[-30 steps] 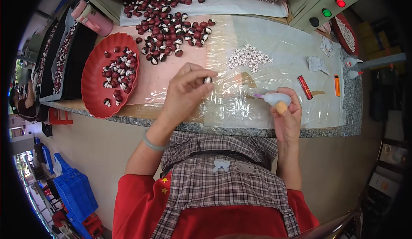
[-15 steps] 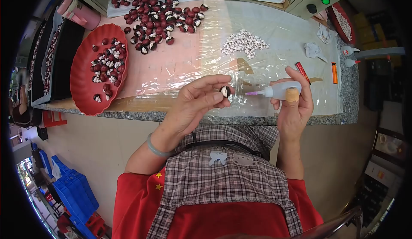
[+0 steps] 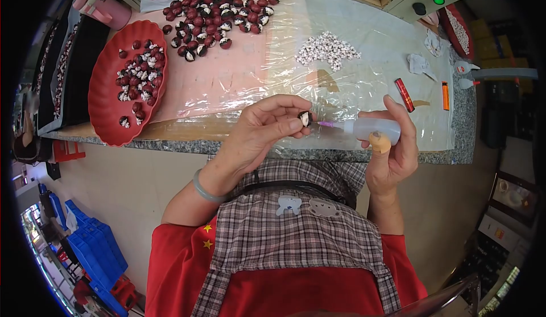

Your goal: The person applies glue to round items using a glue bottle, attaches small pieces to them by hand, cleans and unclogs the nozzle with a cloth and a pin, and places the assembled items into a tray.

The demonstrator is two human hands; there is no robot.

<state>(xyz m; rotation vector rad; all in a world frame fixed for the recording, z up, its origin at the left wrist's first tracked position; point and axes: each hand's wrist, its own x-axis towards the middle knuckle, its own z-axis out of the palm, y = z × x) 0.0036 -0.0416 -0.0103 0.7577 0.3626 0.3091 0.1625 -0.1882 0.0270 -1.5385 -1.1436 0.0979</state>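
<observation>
Just inside the front edge of the counter (image 3: 227,148), my left hand (image 3: 253,128) pinched a dark-and-white ball (image 3: 305,118) between thumb and fingers, while the fingers of my right hand (image 3: 393,156) gripped a squeeze bottle (image 3: 375,128), its purple nozzle (image 3: 326,124) aimed at the ball from just beside it, contact too fine to tell. Clear plastic sheet (image 3: 219,89) lay open leftward to a red scalloped tray (image 3: 101,98) and ahead to a heap of white pieces (image 3: 328,51). The tray held red-and-white balls (image 3: 138,81), mostly bunched mid-tray; the bottle's contents were unclear.
</observation>
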